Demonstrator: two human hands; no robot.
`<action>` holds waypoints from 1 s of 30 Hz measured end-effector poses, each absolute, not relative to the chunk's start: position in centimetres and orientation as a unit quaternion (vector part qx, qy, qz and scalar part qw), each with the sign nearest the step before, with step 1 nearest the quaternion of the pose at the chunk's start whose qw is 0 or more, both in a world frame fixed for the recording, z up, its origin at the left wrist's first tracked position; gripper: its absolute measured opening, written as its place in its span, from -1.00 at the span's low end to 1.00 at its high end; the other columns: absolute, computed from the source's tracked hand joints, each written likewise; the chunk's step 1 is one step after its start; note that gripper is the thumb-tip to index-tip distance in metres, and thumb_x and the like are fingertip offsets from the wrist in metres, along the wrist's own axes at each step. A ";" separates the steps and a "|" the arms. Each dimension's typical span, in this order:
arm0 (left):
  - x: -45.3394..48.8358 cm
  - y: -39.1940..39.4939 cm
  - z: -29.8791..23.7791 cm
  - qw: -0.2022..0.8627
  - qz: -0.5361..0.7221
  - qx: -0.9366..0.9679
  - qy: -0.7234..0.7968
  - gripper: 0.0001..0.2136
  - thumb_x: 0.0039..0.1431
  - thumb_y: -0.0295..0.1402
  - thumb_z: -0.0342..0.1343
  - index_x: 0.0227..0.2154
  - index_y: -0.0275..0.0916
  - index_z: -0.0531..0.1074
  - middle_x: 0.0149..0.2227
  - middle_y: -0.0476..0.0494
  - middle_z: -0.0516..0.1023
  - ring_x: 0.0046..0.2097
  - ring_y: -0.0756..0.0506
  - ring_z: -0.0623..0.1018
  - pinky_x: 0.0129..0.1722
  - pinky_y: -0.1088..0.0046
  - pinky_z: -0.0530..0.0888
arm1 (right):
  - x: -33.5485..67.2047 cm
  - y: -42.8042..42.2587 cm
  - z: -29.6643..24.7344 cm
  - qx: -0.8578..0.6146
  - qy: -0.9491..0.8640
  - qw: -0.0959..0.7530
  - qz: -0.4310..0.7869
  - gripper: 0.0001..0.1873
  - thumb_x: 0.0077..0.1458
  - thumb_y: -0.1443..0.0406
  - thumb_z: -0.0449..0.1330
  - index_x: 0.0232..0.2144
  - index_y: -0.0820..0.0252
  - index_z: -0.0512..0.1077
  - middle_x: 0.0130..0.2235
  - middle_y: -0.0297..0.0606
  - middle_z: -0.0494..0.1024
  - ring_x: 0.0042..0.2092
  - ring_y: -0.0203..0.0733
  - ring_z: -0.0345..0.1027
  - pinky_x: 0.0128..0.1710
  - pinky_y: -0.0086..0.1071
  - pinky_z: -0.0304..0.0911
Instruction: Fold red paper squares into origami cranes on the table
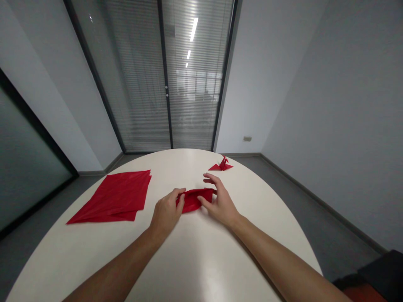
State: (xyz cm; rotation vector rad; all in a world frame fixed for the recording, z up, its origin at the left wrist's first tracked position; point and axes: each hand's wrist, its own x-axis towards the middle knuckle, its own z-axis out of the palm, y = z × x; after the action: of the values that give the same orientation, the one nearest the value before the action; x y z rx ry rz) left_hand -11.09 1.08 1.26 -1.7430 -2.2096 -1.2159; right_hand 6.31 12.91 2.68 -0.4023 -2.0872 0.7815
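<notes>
On white table (195, 260), folded red paper (195, 198) lying left-right (flat), both hands, L (166, 212) & R (220, 201), pinching its ends

Nothing here for you to read: no word, number, label or brand shows anywhere in view. The red folded paper (194, 199) that you hold is plain on every face that shows. The stack of red sheets (113, 196) on the bench (189, 260) is blank too, and the small folded red crane (222, 165) farther back carries no mark. The bench top is bare white with no print. The small plate on the far wall (247, 139) is too tiny to tell whether anything is written on it, and the glass doors (163, 75) bear no sign or lettering
</notes>
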 end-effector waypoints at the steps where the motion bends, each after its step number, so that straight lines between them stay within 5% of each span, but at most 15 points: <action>1: -11.1 1.2 1.2 0.022 -0.415 -0.561 -0.717 -0.79 0.35 -0.36 -0.04 -0.07 -0.18 0.46 -0.07 -0.15 0.66 -0.10 -0.19 0.65 -0.07 0.24 0.54 | 6.2 12.7 2.5 -0.163 -0.825 0.419 0.341 -0.18 0.13 0.34 0.28 0.33 -0.03 0.01 0.27 -0.03 0.26 0.19 -0.02 0.30 0.04 -0.08 0.43; 8: -11.5 1.7 1.1 -0.072 -0.519 -0.475 -0.707 -0.82 0.31 -0.26 -0.01 -0.16 -0.19 0.41 -0.20 -0.16 0.63 -0.20 -0.17 0.65 -0.18 0.30 0.54 | 5.9 12.3 1.6 -0.140 -0.840 0.357 0.383 -0.11 0.18 0.41 0.15 0.41 -0.04 -0.18 0.32 -0.02 0.24 0.29 -0.06 0.21 0.13 -0.06 0.39; 16: -12.0 2.1 0.2 -0.126 -0.563 -0.433 -0.692 -0.81 0.22 -0.30 0.04 -0.13 -0.20 0.33 -0.11 -0.20 0.57 -0.31 -0.12 0.65 -0.31 0.36 0.54 | 6.2 13.1 2.2 -0.099 -0.918 0.306 0.230 -0.39 0.23 0.51 -0.03 0.29 0.10 0.27 0.32 -0.07 0.28 0.31 -0.06 0.20 0.31 -0.04 0.19; 23: -12.1 2.0 -0.1 -0.084 -0.488 -0.477 -0.726 -0.89 0.22 -0.36 0.08 -0.19 -0.15 0.39 -0.23 -0.11 0.62 -0.17 -0.16 0.64 -0.13 0.28 0.52 | 6.4 13.5 2.2 -0.092 -0.937 0.286 0.178 -0.40 0.26 0.49 0.00 0.30 0.07 0.27 0.23 -0.09 0.42 0.24 -0.05 0.29 0.23 -0.05 0.31; 30: -12.2 1.9 -0.6 0.005 -0.411 -0.533 -0.739 -0.73 0.14 -0.52 0.12 -0.08 -0.21 0.41 -0.09 -0.21 0.60 -0.05 -0.22 0.57 0.01 0.15 0.47 | 6.3 13.6 1.5 -0.091 -0.947 0.242 0.189 -0.40 0.23 0.43 0.09 0.31 0.19 0.23 0.26 0.02 0.37 0.27 0.02 0.26 0.26 0.00 0.24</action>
State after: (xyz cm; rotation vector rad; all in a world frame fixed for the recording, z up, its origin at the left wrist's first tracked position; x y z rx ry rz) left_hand -12.18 1.92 -0.61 -1.6702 -2.3145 -1.2864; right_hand 6.30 13.56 1.51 -0.2498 -2.5905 0.5171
